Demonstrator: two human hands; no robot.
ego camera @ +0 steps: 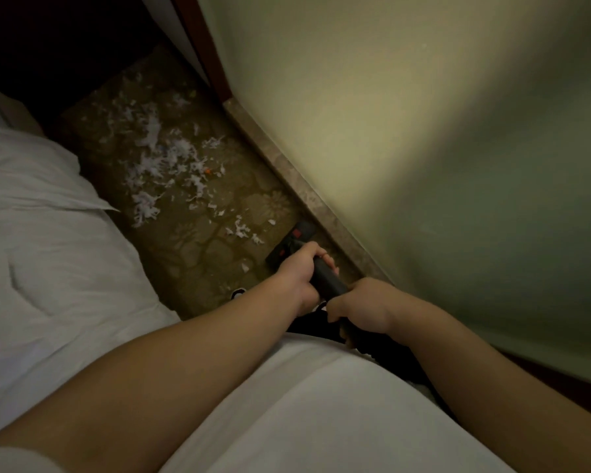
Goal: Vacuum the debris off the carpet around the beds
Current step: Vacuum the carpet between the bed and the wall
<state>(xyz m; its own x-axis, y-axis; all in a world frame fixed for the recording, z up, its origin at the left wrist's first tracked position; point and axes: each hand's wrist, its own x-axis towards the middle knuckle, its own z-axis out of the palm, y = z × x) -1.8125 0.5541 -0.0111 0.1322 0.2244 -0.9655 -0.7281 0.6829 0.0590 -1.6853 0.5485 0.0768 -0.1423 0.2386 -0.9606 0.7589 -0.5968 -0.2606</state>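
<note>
Head view is showing both hands wrapping their fingers tight around the wand (328,283), left hand (299,273) ahead of right hand (360,307). Just beyond the left fingertips, the nozzle (292,245) is sitting on carpet (198,247) against the baseboard (287,172). Paper scraps (157,155) are lying farther out. Pushing too fast risks scattering them under the bed (48,233).
</note>
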